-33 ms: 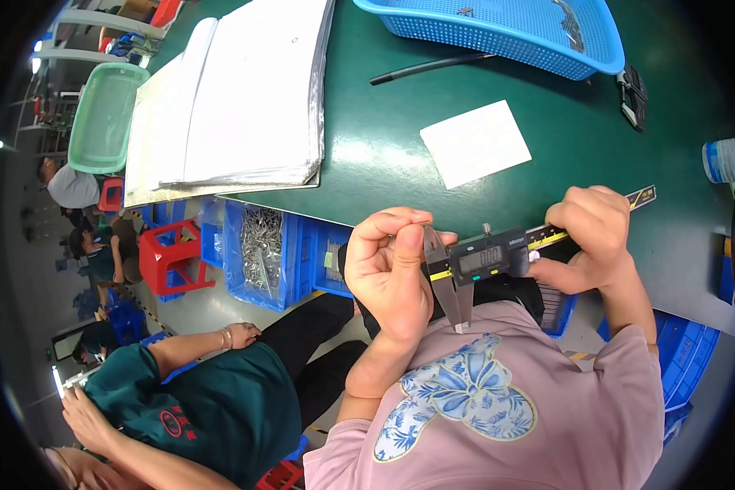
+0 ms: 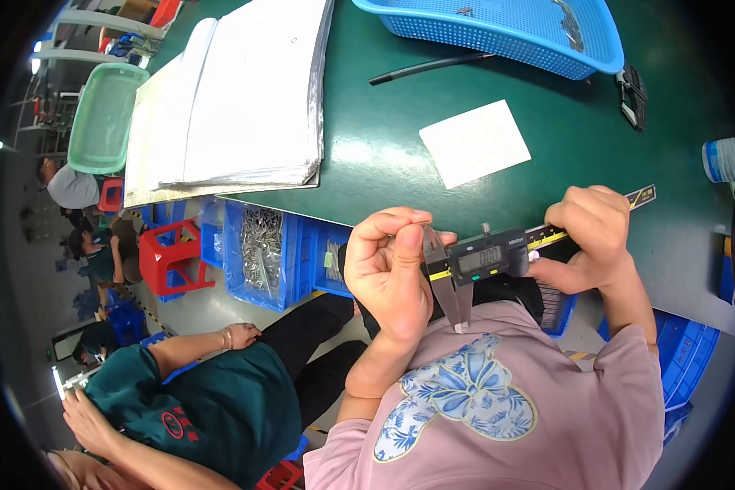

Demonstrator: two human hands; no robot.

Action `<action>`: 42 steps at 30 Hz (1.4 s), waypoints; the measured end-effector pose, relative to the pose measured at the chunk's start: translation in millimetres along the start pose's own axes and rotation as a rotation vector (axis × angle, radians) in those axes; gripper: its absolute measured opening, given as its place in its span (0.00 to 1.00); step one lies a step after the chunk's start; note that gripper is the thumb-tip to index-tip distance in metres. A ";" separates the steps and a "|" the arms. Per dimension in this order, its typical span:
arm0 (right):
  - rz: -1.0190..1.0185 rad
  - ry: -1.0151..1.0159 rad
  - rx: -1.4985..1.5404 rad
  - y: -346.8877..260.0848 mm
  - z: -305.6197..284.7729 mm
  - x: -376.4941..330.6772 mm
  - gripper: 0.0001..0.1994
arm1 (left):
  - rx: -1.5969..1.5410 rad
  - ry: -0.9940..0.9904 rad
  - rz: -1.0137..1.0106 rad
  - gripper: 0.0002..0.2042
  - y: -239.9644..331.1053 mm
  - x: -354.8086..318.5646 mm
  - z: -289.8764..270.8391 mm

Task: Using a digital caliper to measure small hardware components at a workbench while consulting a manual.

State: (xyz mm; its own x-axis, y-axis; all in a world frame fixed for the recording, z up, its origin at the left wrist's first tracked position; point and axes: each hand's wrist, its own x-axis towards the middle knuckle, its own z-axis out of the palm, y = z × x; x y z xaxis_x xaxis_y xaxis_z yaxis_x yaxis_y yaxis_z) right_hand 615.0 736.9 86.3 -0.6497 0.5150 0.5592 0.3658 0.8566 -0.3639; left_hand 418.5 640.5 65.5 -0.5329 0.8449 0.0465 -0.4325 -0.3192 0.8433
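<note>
While I watch from the head view, my right hand (image 2: 590, 238) is clenched around the beam of the digital caliper (image 2: 490, 260), thumb near the slider, and my left hand (image 2: 388, 273) is curled with fingertips pinched right at the caliper's jaws, which point down toward my pink shirt (image 2: 506, 408); I cannot tell whether a small part sits between those fingertips, since it is hidden. The caliper is held in the air just off the near edge of the green worktop (image 2: 376, 155), over my lap. I judge the main risk to be that anything tiny pinched there slips and drops to the floor, because nothing lies under it but my lap. A skewed grip at the jaws could also give a false reading, and the pointed tips sit close to my fingers. As for containers, a blue mesh basket (image 2: 498, 37) at the far side of the worktop holds a few small dark metal pieces, a blue bin (image 2: 261, 253) under the worktop holds a heap of silvery parts, and a pale green tray (image 2: 102, 114) to the left looks bare. A white card (image 2: 475, 143) lies flat on the worktop, well apart from the hands.
</note>
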 end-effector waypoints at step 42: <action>0.005 -0.010 0.026 -0.5 -1.6 0.6 0.24 | 0.070 0.015 0.066 0.05 -0.6 0.9 1.6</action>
State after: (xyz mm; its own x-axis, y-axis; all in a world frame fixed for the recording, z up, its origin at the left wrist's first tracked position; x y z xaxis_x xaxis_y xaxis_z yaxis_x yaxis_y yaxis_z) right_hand 615.5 736.8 88.0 -0.6544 0.5191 0.5499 0.3516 0.8526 -0.3865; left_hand 419.4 642.2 66.0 -0.5696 0.8164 0.0951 -0.3449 -0.3425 0.8739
